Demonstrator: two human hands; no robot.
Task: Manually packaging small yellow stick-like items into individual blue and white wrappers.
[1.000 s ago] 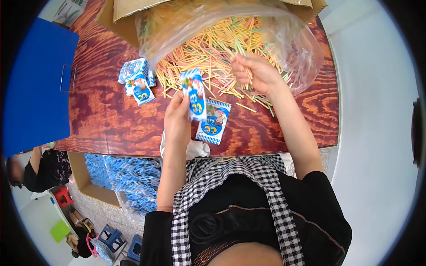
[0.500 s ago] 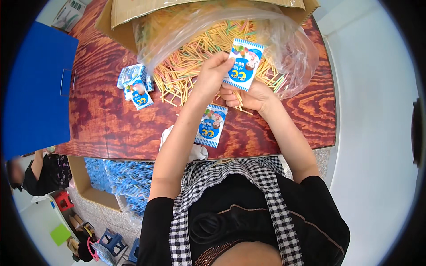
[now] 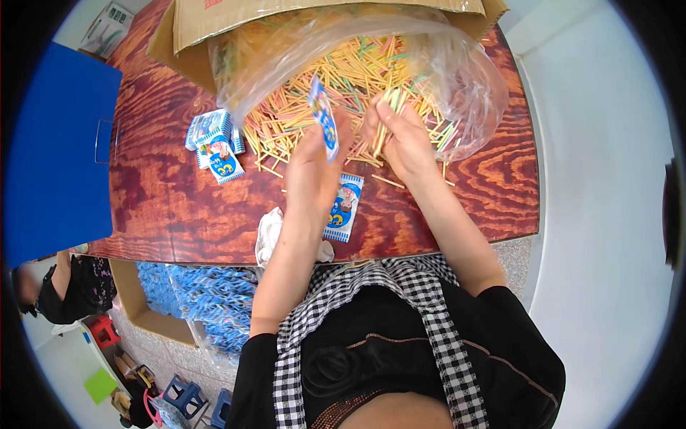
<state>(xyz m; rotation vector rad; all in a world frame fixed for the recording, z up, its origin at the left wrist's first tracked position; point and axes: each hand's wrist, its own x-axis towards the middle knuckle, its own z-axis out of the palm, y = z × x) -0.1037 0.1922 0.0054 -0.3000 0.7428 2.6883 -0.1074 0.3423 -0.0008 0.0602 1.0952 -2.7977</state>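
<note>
My left hand [image 3: 312, 161] holds a small blue-and-white printed packet [image 3: 323, 114], turned nearly edge-on. In my right hand [image 3: 409, 143] a small bundle of thin pale yellow and greenish sticks [image 3: 390, 107] is pinched, pointing up and away. Both hands are over the near edge of a large heap of coloured sticks [image 3: 343, 79] spilling from a clear plastic bag [image 3: 475, 100]. Another such packet [image 3: 346, 207] lies flat on the table, partly hidden by my left forearm.
A cardboard box [image 3: 321, 18] lies behind the bag on the red wood-grain table [image 3: 164, 207]. Several packets [image 3: 218, 143] are stacked at the left. A white cloth [image 3: 269, 232] sits near the front edge. A blue panel [image 3: 61, 150] stands far left; another person [image 3: 71, 286] is beyond.
My hands have moved apart. The packet has turned from face-up to edge-on and shifted left with my left hand; the sticks in my right hand have moved up and now point away.
</note>
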